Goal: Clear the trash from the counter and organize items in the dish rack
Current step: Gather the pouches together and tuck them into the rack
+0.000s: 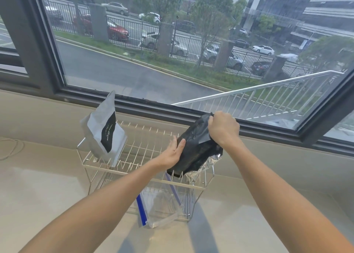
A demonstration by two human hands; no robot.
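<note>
Grey pouch (104, 132) label print illegible

Soft daylight enters through the window (172, 42); soft shadows fall toward the viewer on the counter (47, 185). Wide-angle bending at edges; slight blur throughout.

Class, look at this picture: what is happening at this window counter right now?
A person is setting a black foil pouch into the right side of a white wire dish rack. The right hand grips the pouch's top edge; the left hand lies flat against its side. A grey pouch with a black label stands at the rack's left. A clear zip bag with a blue seal sits below, in the rack's lower part.
</note>
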